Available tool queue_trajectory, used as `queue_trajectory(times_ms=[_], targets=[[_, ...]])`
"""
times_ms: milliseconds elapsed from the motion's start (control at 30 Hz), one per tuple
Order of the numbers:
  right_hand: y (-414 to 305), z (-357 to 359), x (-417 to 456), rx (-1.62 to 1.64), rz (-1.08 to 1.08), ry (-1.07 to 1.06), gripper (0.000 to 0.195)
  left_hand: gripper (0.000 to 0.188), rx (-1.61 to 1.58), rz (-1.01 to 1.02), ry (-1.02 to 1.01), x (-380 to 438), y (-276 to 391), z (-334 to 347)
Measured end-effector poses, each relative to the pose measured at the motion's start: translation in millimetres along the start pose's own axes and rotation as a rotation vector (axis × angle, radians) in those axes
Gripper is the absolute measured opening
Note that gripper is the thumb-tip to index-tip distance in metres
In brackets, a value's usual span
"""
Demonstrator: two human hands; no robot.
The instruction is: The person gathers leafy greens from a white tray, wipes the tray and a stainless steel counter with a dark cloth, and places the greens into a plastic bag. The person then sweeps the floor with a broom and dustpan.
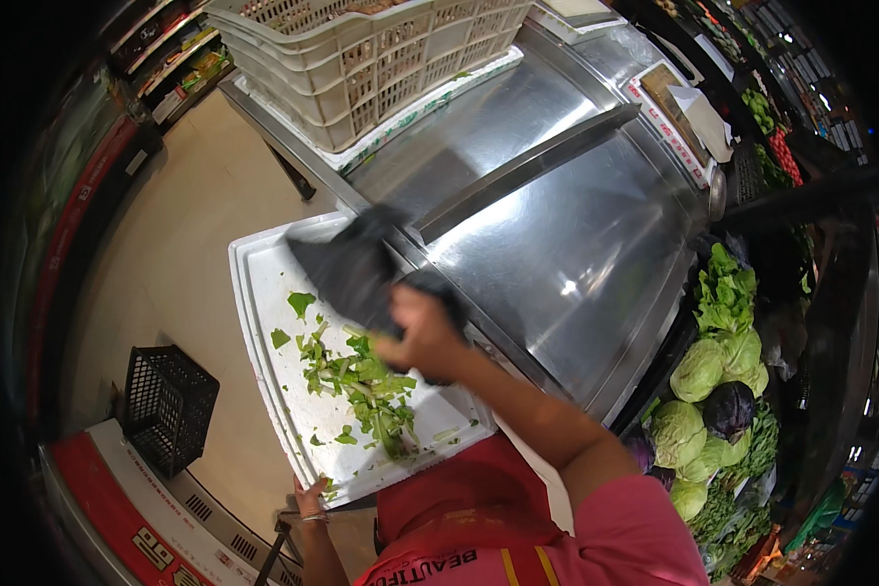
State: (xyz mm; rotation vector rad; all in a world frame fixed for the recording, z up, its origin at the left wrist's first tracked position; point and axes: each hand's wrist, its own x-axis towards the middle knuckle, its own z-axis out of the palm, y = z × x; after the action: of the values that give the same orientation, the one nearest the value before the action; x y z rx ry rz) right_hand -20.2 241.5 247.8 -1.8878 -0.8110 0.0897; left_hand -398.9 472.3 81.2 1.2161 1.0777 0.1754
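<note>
My right hand [423, 329] grips a dark grey cloth [348, 271], blurred by motion, over a shallow white foam tray lid [260, 308]. Chopped green leaves and stems [370, 388] lie scattered on the tray, mostly toward its middle and near edge. My left hand [310, 498] holds the tray's near left corner, with the thumb beside some leaf bits. The tray's far right side meets the edge of a stainless steel counter [557, 256]; the cloth partly hides that contact.
A white plastic crate [381, 80] stands on the far end of the counter. A weighing scale [674, 117] sits at its right edge. Cabbages [677, 432] and leafy greens are heaped at right. A black basket [170, 406] rests at left near a red-and-white freezer case [110, 505].
</note>
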Motion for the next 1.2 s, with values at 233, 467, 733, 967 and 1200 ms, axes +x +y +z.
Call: queue_trajectory(times_ms=[233,467,733,967,1200], targets=[[-26,16,-18,0.287,0.175,0.066,0.049,0.069,-0.018,-0.069,0.095,-4,-2,-23],[22,-183,-104,-0.043,0.366,0.645,0.047,0.074,-0.188,-0.103,0.256,-5,-10,-43],[72,-234,-126,-0.913,1.304,-0.400,0.081,0.050,-0.202,-0.111,0.330,5,-12,-42],[247,-173,43,0.121,0.719,1.094,0.115,0.049,-0.187,-0.170,0.374,8,6,2],[259,-123,123,0.076,0.995,1.132,0.084,0.047,-0.178,-0.205,0.436,-4,12,16]])
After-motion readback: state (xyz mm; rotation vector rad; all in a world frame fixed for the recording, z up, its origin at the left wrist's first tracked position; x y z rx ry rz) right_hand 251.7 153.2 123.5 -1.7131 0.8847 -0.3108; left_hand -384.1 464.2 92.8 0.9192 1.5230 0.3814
